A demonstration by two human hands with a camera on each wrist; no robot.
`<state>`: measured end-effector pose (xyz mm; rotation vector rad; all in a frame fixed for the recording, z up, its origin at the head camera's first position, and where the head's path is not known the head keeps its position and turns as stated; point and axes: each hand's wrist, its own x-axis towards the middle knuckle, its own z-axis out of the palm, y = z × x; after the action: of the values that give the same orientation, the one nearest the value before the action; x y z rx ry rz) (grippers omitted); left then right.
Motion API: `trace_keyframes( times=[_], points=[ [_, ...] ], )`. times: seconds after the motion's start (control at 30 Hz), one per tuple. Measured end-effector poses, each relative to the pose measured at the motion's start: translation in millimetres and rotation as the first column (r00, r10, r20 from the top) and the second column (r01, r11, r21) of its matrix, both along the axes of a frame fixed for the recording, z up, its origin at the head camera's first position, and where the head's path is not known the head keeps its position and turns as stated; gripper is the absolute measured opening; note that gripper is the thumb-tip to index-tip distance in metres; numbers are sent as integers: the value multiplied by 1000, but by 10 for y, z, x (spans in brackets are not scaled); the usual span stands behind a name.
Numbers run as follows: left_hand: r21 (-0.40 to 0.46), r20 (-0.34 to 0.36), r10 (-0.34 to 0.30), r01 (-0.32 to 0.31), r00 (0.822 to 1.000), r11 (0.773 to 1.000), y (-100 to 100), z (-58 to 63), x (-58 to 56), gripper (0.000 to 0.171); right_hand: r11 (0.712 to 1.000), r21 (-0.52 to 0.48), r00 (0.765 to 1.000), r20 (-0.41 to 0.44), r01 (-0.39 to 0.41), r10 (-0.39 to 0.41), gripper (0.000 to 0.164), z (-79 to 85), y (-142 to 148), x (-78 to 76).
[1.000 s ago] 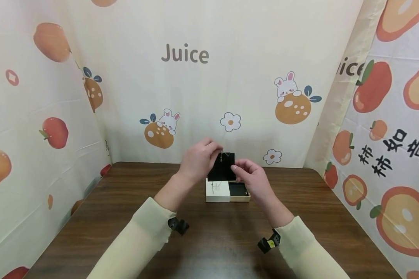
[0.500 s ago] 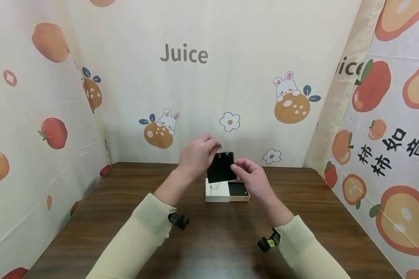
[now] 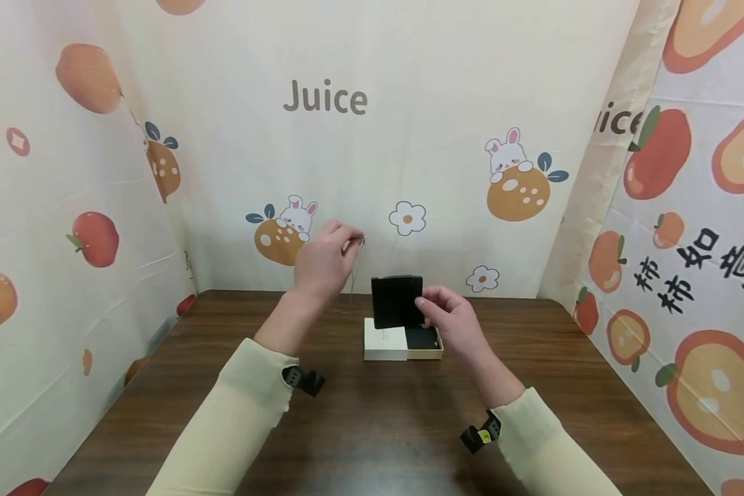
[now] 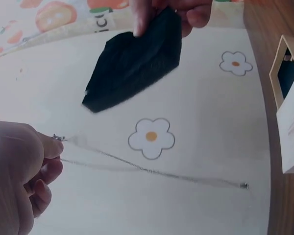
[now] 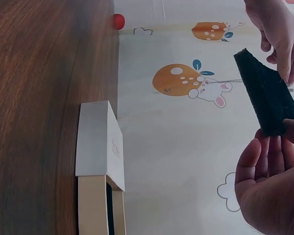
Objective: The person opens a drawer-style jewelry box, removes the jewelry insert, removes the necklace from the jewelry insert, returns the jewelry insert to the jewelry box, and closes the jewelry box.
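Chain [image 4: 152, 171] hangs from our left hand [image 3: 324, 264], finger and thumb pinched at its top, maybe so it won't tangle. We pinch the black pad [image 3: 398, 303] by its edge with our right hand [image 3: 452, 318], likely leaving its face free. Below, the white box [image 3: 385, 346] sits part open on the table [image 3: 372, 420].

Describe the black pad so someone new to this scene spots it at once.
Find the brown table, then the right hand above it. It pinches the black pad. Unlike the pale box and thin chain nearby, this is dark and squarish.
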<state>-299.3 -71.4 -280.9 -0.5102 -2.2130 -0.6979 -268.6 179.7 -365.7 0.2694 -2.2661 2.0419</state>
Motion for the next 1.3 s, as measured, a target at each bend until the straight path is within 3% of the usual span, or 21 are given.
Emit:
trace_keyframes(
  times=[0.37,0.93,1.3],
  points=[
    [59,98,16,-22,995,998,-279,-21,-55,18,996,-89,999,-23,21,-23,16,-37,28,-10],
    [101,144,-22,7,989,995,-564,-96,-79,19,994,-102,999,-18,35,-37,14,-43,35,-11],
    [92,192,-5,-13,981,996,-693,-194,-67,19,994,-107,999,-18,26,-29,15,-31,26,-23]
  ],
)
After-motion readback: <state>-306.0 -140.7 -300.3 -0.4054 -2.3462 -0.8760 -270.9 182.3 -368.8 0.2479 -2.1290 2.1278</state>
